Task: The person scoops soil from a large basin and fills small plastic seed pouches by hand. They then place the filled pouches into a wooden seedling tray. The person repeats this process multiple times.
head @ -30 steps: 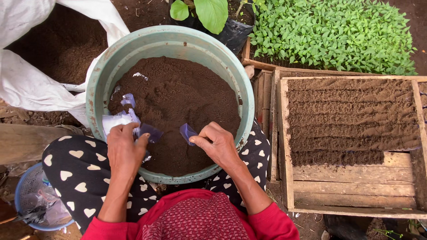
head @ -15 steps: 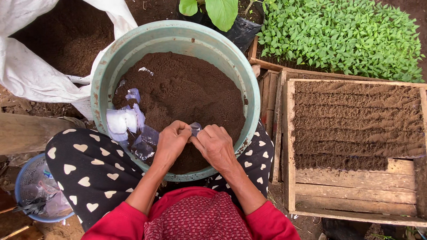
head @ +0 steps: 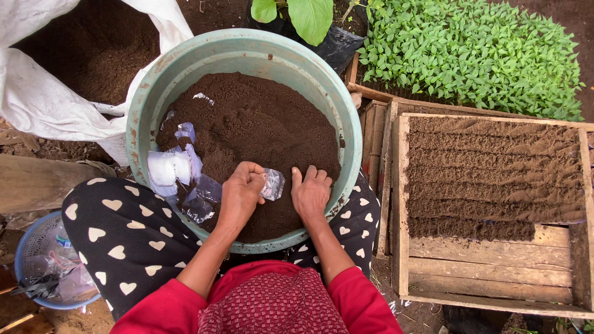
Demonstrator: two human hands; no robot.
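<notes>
The left hand is curled shut around a small clear plastic bag, which sticks out from between its thumb and fingertips toward the right. The right hand holds nothing: it lies flat, fingers spread and pointing away, pressed on the dark soil just beside the bag, with a narrow gap between the two hands. The bag seems to hang just above the soil, though the angle makes that hard to judge.

Both hands are inside a large round green basin filled with that soil and resting between the person's knees, which are clad in black cloth with cream hearts. At the basin's left inner wall, close to the left wrist, lies a loose heap of more clear plastic bags, partly sunk in the soil.

To the right of the basin stands a wooden tray with furrowed soil covering its far part and bare slats nearest the person. Beyond it grows a dense bed of green seedlings. A white sack of soil lies open at upper left, and a blue basket holding plastic scraps sits at lower left.
</notes>
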